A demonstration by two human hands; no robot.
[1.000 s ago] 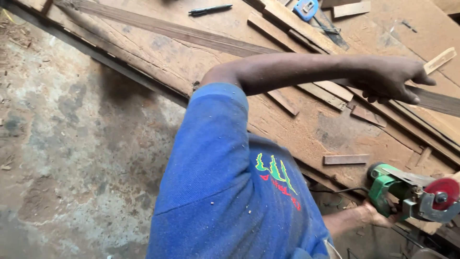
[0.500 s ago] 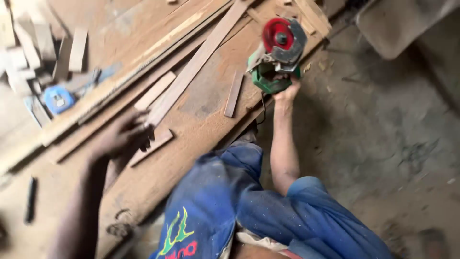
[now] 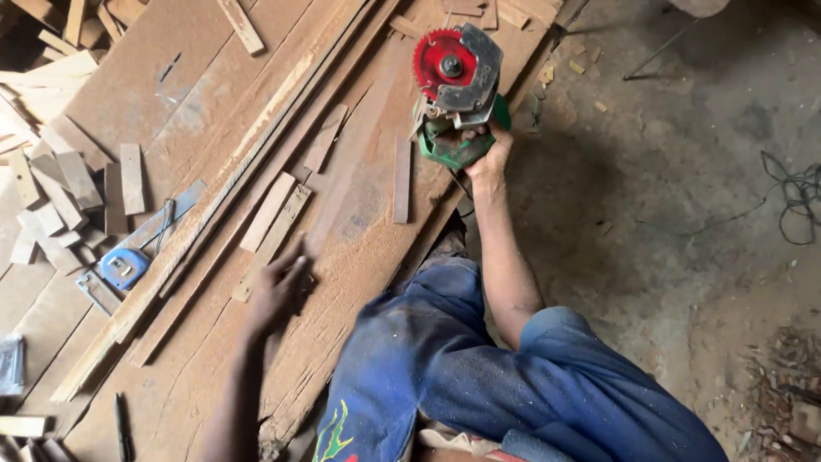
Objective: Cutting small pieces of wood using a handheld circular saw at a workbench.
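Green circular saw [image 3: 457, 94] with red blade, gripped in closed right hand [image 3: 486, 158] at far edge of sawdust-covered workbench [image 3: 359, 248], blade up; left hand [image 3: 278, 295] flat, fingers together, on long plank [image 3: 359, 158] mid-bench; advisable: firm pressure, fingers off the cut line.

The left hand [image 3: 278, 295] is smeared by motion, so its fingers [image 3: 299, 261] cannot be told apart, nor whether they press the long plank [image 3: 359, 171] beneath them. The right hand [image 3: 487, 154] wraps the green saw [image 3: 453, 85] from below; its fingers are hidden behind the body, and the guard covers part of the red blade [image 3: 440, 60]. At the desk's left edge a grey object [image 3: 10, 364] is cut off. The pencil-like thing [image 3: 120, 423] near the bottom edge is too small to identify.
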